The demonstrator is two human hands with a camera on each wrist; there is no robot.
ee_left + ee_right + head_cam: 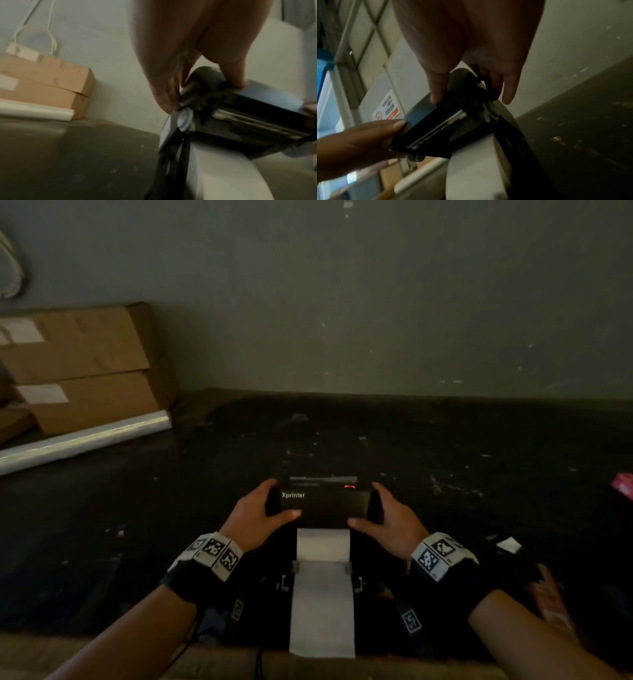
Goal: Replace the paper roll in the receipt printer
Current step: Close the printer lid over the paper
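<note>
A black Xprinter receipt printer (323, 505) sits near the front of a dark table, its hinged cover (257, 108) raised. My left hand (263, 508) grips the cover's left end, thumb on top. My right hand (383, 508) grips the right end (453, 108) the same way. A white paper roll (323, 544) lies in the open bay below the cover, and a strip of paper (322, 611) runs from it toward me over the front edge. The wrist views show the roll (223, 175) (471, 169) under the cover's metal bar. A red light (349, 487) glows on the lid.
Stacked cardboard boxes (78, 368) and a long roll of clear film (85, 440) lie at the back left against the wall. A pink object (623, 484) is at the right edge, a small white scrap (508, 544) near my right wrist. The dark tabletop (445, 446) is speckled with bits.
</note>
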